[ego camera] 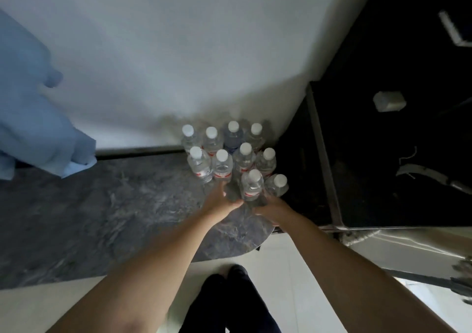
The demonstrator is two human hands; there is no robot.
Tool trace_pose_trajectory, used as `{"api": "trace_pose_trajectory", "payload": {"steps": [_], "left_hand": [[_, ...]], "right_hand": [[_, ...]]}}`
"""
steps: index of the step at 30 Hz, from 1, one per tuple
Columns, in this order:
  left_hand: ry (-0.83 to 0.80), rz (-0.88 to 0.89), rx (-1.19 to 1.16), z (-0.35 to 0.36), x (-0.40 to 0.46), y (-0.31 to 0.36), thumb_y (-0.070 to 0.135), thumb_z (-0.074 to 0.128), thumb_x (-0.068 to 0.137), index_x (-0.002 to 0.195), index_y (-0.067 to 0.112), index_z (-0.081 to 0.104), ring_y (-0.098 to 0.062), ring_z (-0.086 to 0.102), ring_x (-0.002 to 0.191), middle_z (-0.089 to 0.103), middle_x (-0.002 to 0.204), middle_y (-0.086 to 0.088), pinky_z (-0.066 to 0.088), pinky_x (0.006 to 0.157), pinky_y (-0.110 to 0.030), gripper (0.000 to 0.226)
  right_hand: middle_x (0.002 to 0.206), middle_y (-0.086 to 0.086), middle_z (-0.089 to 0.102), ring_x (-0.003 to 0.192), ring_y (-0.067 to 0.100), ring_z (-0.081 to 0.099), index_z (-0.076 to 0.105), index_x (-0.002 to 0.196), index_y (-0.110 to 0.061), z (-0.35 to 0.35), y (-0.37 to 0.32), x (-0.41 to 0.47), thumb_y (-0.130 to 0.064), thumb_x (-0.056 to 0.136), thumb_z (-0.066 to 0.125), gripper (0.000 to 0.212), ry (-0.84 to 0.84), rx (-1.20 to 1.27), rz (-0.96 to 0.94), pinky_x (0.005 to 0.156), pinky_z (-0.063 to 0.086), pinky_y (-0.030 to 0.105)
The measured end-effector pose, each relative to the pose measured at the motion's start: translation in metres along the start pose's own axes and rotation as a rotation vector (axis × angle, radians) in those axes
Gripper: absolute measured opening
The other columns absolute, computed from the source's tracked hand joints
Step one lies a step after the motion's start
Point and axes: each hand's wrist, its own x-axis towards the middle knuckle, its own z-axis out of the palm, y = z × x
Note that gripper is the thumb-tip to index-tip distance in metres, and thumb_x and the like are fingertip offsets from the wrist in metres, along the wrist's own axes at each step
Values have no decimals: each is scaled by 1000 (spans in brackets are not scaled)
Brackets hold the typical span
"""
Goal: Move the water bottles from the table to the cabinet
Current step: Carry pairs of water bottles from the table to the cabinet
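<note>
Several clear water bottles (222,165) with white caps and red labels stand clustered at the right end of a dark marbled table (115,205), against the wall. The nearest bottle (252,185) stands at the front of the cluster, between my two hands. My left hand (221,201) reaches in from the left with fingers spread, its fingertips at the foot of the second-row bottles. My right hand (274,209) curls round the lower part of the nearest bottle from the right. Another bottle (278,183) stands just beyond that hand. The picture is dim and slightly blurred.
A dark cabinet-like unit with a metal frame (323,154) stands right of the table, a small white object (389,101) within its dark area. Light blue cloth (38,118) hangs over the table's left end. A white wall (191,51) rises behind; pale floor (288,269) lies below.
</note>
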Motion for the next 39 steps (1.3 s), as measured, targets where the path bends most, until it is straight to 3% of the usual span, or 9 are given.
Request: {"api": "trace_pose_trajectory", "payload": {"steps": [1, 4, 8, 14, 20, 27, 31, 35, 39], "left_hand": [[-7, 1, 23, -9, -7, 9, 23, 77, 77, 136, 15, 42, -2, 51, 83, 52, 98, 12, 39, 62, -5, 69], [12, 3, 94, -42, -34, 32, 31, 73, 80, 136, 18, 39, -13, 57, 99, 57, 124, -8, 42, 75, -19, 67], [178, 25, 208, -107, -75, 42, 35, 73, 79, 128, 19, 48, -11, 54, 85, 63, 118, -8, 42, 69, -25, 58], [361, -101, 363, -208, -163, 1, 36, 65, 87, 135, 19, 46, -20, 56, 115, 54, 133, -5, 45, 88, -28, 55], [577, -289, 421, -298, -315, -103, 37, 63, 88, 136, 19, 46, -22, 55, 119, 55, 134, -4, 47, 93, -34, 54], [715, -550, 386, -356, -518, -230, 35, 58, 89, 140, 18, 40, -27, 49, 124, 49, 137, -9, 44, 98, -37, 56], [822, -706, 302, -364, -635, -286, 36, 59, 88, 139, 19, 39, -28, 51, 121, 50, 135, -11, 45, 96, -37, 57], [923, -810, 207, -356, -715, -321, 38, 62, 87, 139, 20, 39, -29, 52, 119, 51, 133, -10, 45, 94, -38, 60], [1063, -968, 62, -332, -799, -371, 41, 62, 87, 140, 20, 38, -28, 51, 121, 50, 134, -9, 44, 94, -37, 62]], "right_hand": [[129, 23, 60, 121, 36, 57, 54, 131, 3, -4, -16, -10, -13, 87, 68, 48, -14, -91, -54, 101, 47, 43], [124, 23, 61, 116, 35, 58, 59, 123, 4, -9, -72, -37, -19, 88, 67, 42, -23, -328, -241, 92, 47, 38], [109, 13, 63, 102, 29, 60, 60, 108, -4, 10, -146, -66, -25, 90, 62, 28, -48, -680, -437, 78, 50, 32], [130, 14, 57, 119, 33, 57, 46, 135, -5, 88, -217, -117, -23, 92, 55, 47, -16, -1095, -602, 95, 49, 36], [138, 15, 53, 125, 33, 53, 46, 139, -9, 254, -273, -211, -20, 93, 55, 48, -72, -1335, -856, 103, 47, 43], [145, 12, 47, 130, 30, 49, 38, 145, -12, 457, -272, -317, -18, 98, 49, 49, -206, -1478, -1085, 104, 44, 39], [142, 14, 49, 124, 31, 52, 40, 142, -6, 562, -261, -389, -14, 98, 48, 46, -376, -1574, -1242, 92, 44, 32], [149, 17, 40, 134, 32, 43, 31, 147, -3, 640, -257, -444, -15, 98, 49, 53, -451, -1695, -1351, 106, 39, 36], [140, 17, 50, 128, 30, 49, 44, 138, -4, 732, -226, -518, -16, 97, 48, 42, -528, -1781, -1531, 104, 42, 35]]}}
